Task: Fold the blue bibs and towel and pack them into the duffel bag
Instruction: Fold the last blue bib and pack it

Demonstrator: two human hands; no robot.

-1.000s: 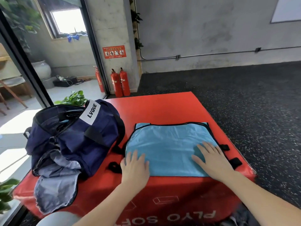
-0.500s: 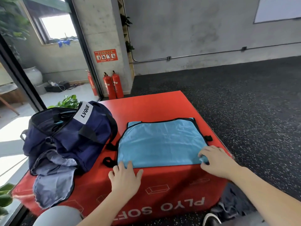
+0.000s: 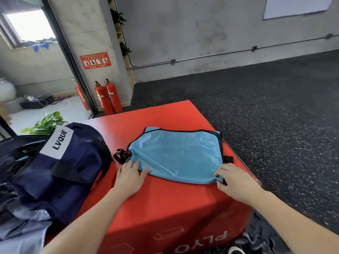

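Observation:
A light blue bib (image 3: 178,154) with black trim lies flat on the red plyo box (image 3: 165,204), black straps sticking out at its left and right edges. My left hand (image 3: 129,177) rests with straight fingers at the bib's near left corner, fingertips on the cloth. At the near right corner my right hand (image 3: 233,180) pinches the bunched fabric. The navy duffel bag (image 3: 60,165), labelled LVQUE, stands unzipped on the box's left side.
Grey-blue cloth (image 3: 23,228) spills from the bag's front over the box's left edge. Dark fabric (image 3: 256,235) lies on the floor at the lower right. Two red fire extinguishers (image 3: 108,98) stand by the pillar beyond the box. Black rubber flooring spreads to the right.
Both hands slid off the top of the bib to its near corners. The right hand now pinches the right corner and the near edge has bunched. The camera view shifted left.

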